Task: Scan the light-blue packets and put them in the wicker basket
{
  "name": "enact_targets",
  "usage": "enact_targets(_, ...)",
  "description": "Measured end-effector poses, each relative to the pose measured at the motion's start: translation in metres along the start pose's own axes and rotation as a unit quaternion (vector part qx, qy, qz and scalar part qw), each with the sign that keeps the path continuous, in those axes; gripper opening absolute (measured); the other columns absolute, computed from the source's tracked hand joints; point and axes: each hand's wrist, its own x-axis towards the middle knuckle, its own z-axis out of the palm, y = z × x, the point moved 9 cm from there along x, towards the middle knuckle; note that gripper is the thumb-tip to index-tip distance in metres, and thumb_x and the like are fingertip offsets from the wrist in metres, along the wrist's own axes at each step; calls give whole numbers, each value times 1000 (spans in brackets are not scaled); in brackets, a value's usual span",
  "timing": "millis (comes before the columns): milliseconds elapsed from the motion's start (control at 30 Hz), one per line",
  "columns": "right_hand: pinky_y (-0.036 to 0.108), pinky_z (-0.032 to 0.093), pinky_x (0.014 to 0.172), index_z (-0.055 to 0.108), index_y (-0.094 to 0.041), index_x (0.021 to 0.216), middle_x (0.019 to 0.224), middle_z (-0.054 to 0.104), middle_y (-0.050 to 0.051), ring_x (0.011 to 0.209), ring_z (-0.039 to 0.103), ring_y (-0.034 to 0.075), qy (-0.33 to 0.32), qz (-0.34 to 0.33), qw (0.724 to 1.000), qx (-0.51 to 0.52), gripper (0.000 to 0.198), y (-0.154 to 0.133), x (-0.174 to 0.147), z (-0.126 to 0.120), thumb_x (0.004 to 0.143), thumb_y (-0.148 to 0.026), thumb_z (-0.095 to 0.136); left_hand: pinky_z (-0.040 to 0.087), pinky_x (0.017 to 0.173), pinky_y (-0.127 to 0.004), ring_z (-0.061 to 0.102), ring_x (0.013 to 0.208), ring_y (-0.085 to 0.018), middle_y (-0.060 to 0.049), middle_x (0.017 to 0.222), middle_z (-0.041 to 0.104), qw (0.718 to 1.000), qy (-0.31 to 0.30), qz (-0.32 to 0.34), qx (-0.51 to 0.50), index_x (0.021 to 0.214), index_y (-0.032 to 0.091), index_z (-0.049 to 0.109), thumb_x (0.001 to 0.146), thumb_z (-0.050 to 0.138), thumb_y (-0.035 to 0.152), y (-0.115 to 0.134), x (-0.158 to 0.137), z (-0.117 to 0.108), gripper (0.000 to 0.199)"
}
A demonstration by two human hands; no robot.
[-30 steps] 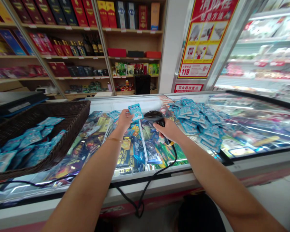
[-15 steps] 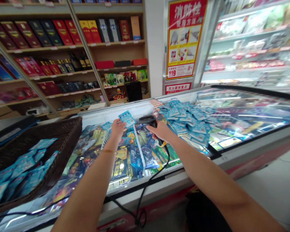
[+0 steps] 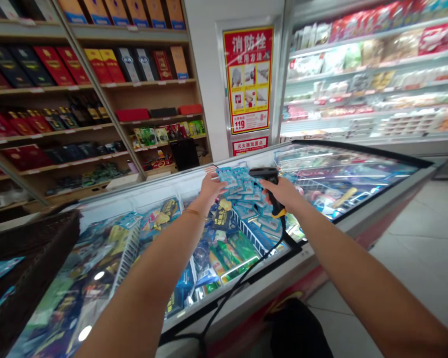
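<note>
My left hand (image 3: 212, 189) pinches a small light-blue packet (image 3: 227, 177) at the left edge of a pile of similar blue packets (image 3: 246, 191). The held packet overlaps the pile, so its outline is hard to separate. In my right hand (image 3: 288, 194) is a black barcode scanner (image 3: 268, 175) with yellow at the base of its grip, held above the right part of the pile. Its black cable (image 3: 242, 281) runs down over the freezer's front edge. Both hands are over the chest freezer (image 3: 302, 261).
A dark woven basket (image 3: 41, 278) with blue packets stands at the left. Bagged frozen goods (image 3: 231, 251) and white wire dividers (image 3: 252, 233) fill the freezer. Behind are shelves of boxed bottles (image 3: 130, 64), a red fire-hydrant poster (image 3: 249, 79) and a lit refrigerated display (image 3: 369, 74).
My view has turned right. My left hand has moved from over the bagged goods to the packet pile with a blue packet, and the scanner has moved right over the pile.
</note>
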Motion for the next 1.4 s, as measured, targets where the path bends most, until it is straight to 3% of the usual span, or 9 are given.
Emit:
enact_targets(167,24,47,39,56,-18,77,57,62,-1,40,55,12,43,18,999,-4,20,11,0,-39,88,-27,71,59,72,-39,72,80,-23,-8,91,72,997,-23,15,74,107,16,56,62,76,2,-6,13,72,51)
enact_targets(333,24,47,39,57,-17,75,58,63,-1,41,56,12,36,16,999,-13,24,15,-1,-36,84,-30,75,52,91,-41,68,103,-28,-12,106,71,980,15,87,179,97,17,61,63,79,12,10,14,65,39)
enact_targets(467,24,46,37,58,-17,76,58,62,0,38,55,11,9,-2,999,-31,23,15,1,-9,86,-30,74,49,94,-37,67,102,-24,-9,105,71,962,61,107,244,95,20,62,71,76,22,14,12,11,29)
enact_targets(733,21,46,37,55,-17,75,57,62,-1,38,55,10,-97,-12,995,-18,24,0,-15,106,89,-29,70,37,107,-58,50,130,-44,-23,124,63,895,242,0,375,112,20,61,63,79,28,-21,-35,-200,53)
enact_targets(867,20,44,36,54,-18,76,57,59,-3,38,54,9,-153,-17,988,22,25,-6,-28,168,86,-32,73,23,112,-67,31,143,-49,-26,148,46,856,291,-22,426,127,19,58,68,75,33,-30,-68,-273,62)
enact_targets(967,20,44,36,54,-19,78,59,60,-3,39,54,9,-167,-13,985,36,25,0,-37,198,87,-33,73,23,112,-68,24,147,-50,-26,156,37,829,301,-43,470,136,17,54,75,70,39,-41,-79,-299,67)
enact_targets(1067,20,44,37,53,-19,81,59,60,-4,39,54,9,-177,-6,983,41,24,13,-44,211,87,-32,71,23,111,-69,26,145,-53,-29,150,44,824,284,-62,485,130,13,60,79,66,43,-52,-80,-306,60)
enact_targets(1267,21,43,37,54,-18,88,61,60,-4,40,54,9,-217,12,975,36,26,36,-45,209,84,-35,74,31,104,-69,50,125,-51,-31,127,57,816,274,-46,506,111,11,67,88,54,38,-43,-81,-294,38)
enact_targets(1400,21,43,36,55,-19,90,60,59,-5,40,54,10,-217,-6,976,25,28,35,-47,207,83,-37,75,31,107,-65,46,129,-50,-32,133,53,795,334,-33,505,121,9,61,82,63,50,-31,-94,-299,56)
